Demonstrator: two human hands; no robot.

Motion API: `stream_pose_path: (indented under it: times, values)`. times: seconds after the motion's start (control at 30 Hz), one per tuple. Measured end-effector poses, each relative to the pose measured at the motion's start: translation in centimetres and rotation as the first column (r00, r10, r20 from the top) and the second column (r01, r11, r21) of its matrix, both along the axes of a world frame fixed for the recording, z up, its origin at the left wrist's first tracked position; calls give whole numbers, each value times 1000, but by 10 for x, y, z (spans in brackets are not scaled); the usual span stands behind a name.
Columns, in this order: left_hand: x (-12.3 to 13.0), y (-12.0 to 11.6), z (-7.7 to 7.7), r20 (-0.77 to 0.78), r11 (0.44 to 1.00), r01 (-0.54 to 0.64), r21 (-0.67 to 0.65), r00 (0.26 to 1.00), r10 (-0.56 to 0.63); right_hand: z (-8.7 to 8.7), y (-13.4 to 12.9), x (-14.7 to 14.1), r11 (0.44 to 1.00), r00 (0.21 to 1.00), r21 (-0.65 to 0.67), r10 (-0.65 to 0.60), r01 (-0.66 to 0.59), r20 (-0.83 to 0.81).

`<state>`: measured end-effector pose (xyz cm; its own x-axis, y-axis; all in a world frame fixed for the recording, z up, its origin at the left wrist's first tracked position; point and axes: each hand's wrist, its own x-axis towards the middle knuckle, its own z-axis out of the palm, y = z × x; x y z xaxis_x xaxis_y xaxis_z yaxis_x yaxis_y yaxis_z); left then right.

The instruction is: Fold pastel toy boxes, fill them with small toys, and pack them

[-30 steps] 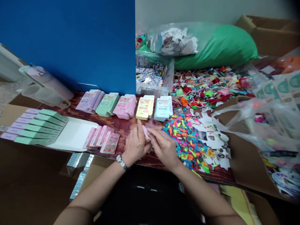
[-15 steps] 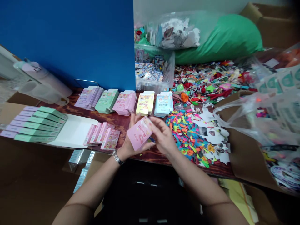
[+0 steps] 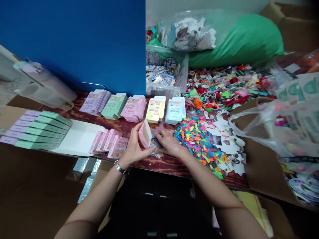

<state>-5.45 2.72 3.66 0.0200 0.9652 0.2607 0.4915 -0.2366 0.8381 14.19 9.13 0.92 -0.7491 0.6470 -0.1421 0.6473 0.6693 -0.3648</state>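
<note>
Gripping a pink carton (image 3: 145, 136) between thumb and fingers, the left hand (image 3: 134, 147) holds it tilted over the near part of the table (image 3: 171, 169), its mouth gaping toward the right hand (image 3: 170, 143). A metal-banded watch (image 3: 120, 167) circles the left wrist. Over on the right, the other hand is palm down, its fingers bent among small flat pieces (image 3: 156, 152) on the wood; from where I stand I can't tell whether they have pinched one. Right beside that hand spreads a bright heap of little uninflated balloons (image 3: 196, 142), with white-edged cut-outs (image 3: 223, 131) along its far side. Behind the hands runs a row of carton stacks: purple (image 3: 93, 103), green (image 3: 114, 106), pink (image 3: 134, 108), yellow (image 3: 156, 109) and blue (image 3: 175, 110). Left of the pink carton, several small pink boxes (image 3: 118, 146) lean together, near a white cardboard sheet (image 3: 82, 137) whose far end bears overlapping green boxes (image 3: 47, 131), with purple boxes (image 3: 22, 127) beside them.
</note>
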Motion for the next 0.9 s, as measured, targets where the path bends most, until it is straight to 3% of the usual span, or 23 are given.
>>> stream_pose_path:
  times: [0.17,0.3,0.37,0.47,0.5,0.53,0.57,0.63,0.7,0.9]
  values:
    - [0,-4,-4,17,996,23,-81,1000,-22,-11,-1,7,992,976,13,-121,125,-180]
    - [-2,-5,-12,-7,997,-66,-45,998,66,11,-4,31,976,874,-117,-216,183,-434]
    - [-3,-4,-16,-64,991,-133,-5,989,132,30,-7,44,931,713,-234,-364,279,-599]
    - [0,-2,-19,-173,981,-184,56,966,191,52,-15,50,789,302,-385,-560,479,-772]
    - [3,-2,-19,-202,980,-183,72,960,194,56,-19,48,761,219,-397,-563,513,-797]
    - [6,-2,-20,-225,981,-175,88,955,191,58,-22,45,757,206,-373,-546,537,-812]
    - [9,-2,-20,-245,981,-164,103,952,185,60,-26,41,770,246,-318,-516,554,-820]
    - [16,-2,-22,-276,982,-148,122,945,176,59,-31,33,814,393,-155,-425,560,-815]
    - [20,-3,-25,-293,982,-148,121,939,178,57,-33,30,836,484,-36,-351,547,-801]
    - [31,-1,-28,-304,990,-122,75,942,139,52,-37,42,828,454,-80,-382,555,-805]
